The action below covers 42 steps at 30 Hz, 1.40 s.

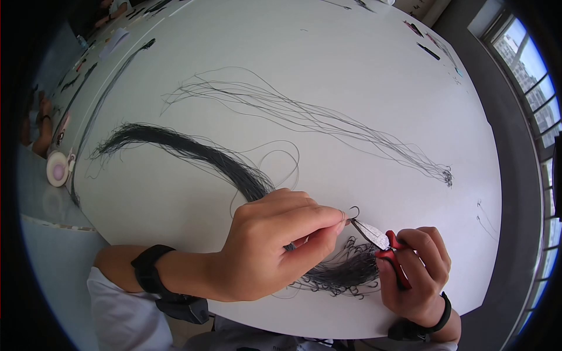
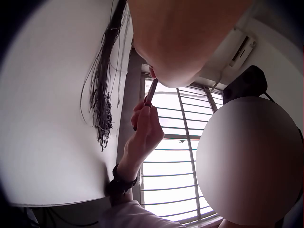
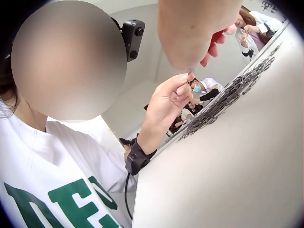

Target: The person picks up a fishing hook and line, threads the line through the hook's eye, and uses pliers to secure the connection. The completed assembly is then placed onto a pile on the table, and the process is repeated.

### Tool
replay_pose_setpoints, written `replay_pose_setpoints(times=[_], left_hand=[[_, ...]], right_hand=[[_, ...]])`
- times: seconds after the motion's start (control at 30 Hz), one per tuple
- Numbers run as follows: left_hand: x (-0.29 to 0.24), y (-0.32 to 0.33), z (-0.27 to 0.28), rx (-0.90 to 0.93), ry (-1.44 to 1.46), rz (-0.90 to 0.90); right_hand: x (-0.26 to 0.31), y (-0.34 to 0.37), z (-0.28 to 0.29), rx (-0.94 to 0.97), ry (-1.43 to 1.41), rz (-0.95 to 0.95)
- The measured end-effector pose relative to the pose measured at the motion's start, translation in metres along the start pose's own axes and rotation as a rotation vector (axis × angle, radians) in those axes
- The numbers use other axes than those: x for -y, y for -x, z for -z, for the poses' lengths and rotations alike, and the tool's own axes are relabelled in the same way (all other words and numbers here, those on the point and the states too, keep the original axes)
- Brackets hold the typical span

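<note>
In the head view my left hand [image 1: 275, 245] pinches a thin fishing line between thumb and index finger. A small fish hook [image 1: 355, 211] shows just past these fingertips, its bend upward. My right hand [image 1: 417, 272] grips the red handles of a pair of pliers [image 1: 372, 235]. The pliers' tips meet the hook right beside the left fingertips. Below the hands lies a thick dark bundle of lines [image 1: 216, 159] with many curled hooks [image 1: 345, 272] at its near end. The left hand and forearm cover its middle.
A thinner, looser bundle of lines [image 1: 316, 120] stretches across the white table [image 1: 351, 58], hooks gathered at its right end. A black pen-like tool [image 1: 428, 51] lies far right. A round white roll [image 1: 57, 169] sits at the left edge. Other people sit at the far left.
</note>
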<state>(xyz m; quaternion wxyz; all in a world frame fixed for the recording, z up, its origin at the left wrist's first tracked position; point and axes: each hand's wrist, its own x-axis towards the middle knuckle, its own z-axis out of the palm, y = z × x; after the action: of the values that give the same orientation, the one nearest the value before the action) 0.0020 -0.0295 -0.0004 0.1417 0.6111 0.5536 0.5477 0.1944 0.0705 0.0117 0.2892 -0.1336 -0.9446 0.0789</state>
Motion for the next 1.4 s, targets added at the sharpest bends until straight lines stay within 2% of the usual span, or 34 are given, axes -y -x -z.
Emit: replay_pose_setpoints(times=[1.33, 1.4], left_hand=[[0.0039, -0.0005, 0.0022, 0.085, -0.037, 0.098], [0.0073, 0.0021, 0.0026, 0.036, -0.046, 0.088]], right_hand=[[-0.0039, 0.0010, 0.0015, 0.086, -0.084, -0.106], [-0.0057, 0.0017, 0.0013, 0.052, -0.027, -0.127]])
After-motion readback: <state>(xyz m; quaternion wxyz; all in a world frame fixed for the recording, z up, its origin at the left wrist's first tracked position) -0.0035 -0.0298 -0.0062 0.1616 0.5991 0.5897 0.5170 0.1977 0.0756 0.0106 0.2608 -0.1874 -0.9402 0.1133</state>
